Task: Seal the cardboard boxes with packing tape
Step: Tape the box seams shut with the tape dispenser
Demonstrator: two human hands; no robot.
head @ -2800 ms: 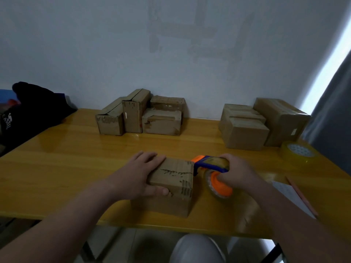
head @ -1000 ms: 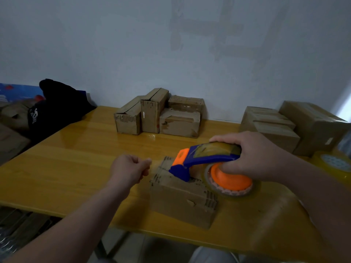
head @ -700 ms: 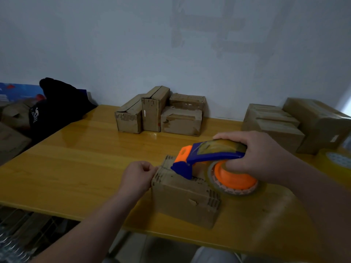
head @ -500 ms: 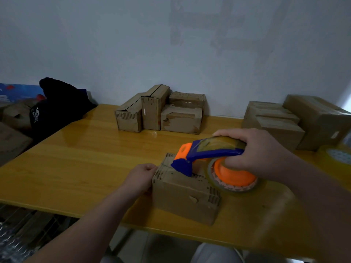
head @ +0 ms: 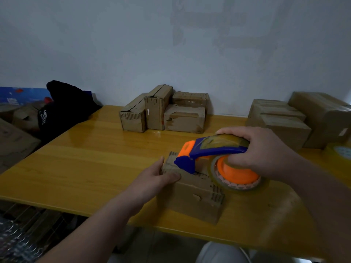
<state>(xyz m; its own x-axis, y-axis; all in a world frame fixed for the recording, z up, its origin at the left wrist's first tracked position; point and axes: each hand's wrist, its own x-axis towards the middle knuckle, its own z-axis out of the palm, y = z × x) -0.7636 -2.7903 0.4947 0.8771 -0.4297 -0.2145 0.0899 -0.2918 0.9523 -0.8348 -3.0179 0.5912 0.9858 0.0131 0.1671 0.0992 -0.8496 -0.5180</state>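
Note:
A small brown cardboard box [head: 197, 198] lies near the front edge of the yellow wooden table [head: 85, 168]. My left hand [head: 155, 177] grips the box's left end, thumb on the top and fingers on the side. My right hand [head: 260, 154] holds a blue and orange tape dispenser [head: 214, 160] with a roll of clear tape. The dispenser's blue nose rests on the top of the box near its left end. The box's top under the dispenser is hidden.
Several cardboard boxes [head: 163, 112] stand against the wall at the back middle, and more boxes [head: 296, 120] at the back right. A spare tape roll [head: 341, 151] sits at the right edge. A black bag [head: 62, 111] lies at the table's left corner.
My left hand has opened from a fist beside the box and taken hold of its left end. The dispenser has settled lower onto the box's top.

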